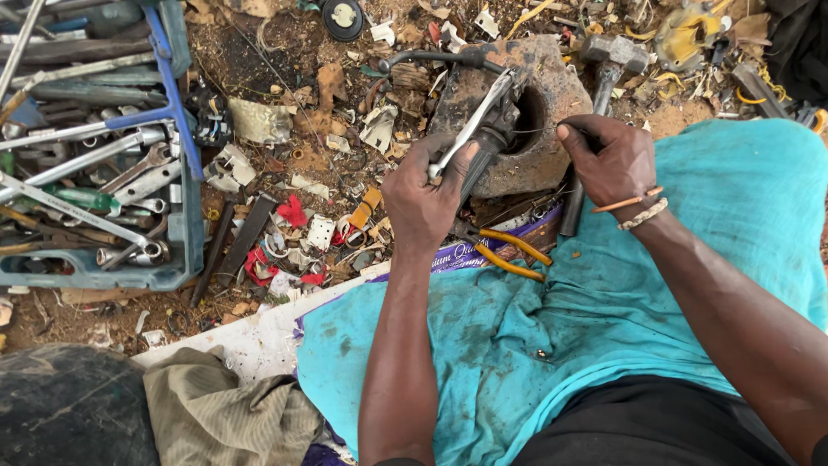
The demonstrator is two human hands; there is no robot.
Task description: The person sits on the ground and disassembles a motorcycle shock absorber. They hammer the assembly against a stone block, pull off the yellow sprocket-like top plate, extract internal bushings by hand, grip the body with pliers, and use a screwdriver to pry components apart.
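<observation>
My left hand [424,197] grips a silver wrench [473,123] and a dark cylindrical part [485,151] that leans into the hollow of a rusty brown block [552,103]. My right hand [611,160], with bracelets at the wrist, pinches a thin wire [539,130] that runs toward the hollow. A hammer [608,62] lies just beyond the right hand, its handle passing under it.
A blue tool tray [177,216] full of wrenches and screwdrivers sits at the left. Orange-handled pliers [509,250] lie on the edge of a teal cloth [733,198] over my lap. Scrap, plastic bits and leaves litter the dirt ground. A dark tyre [60,410] is at bottom left.
</observation>
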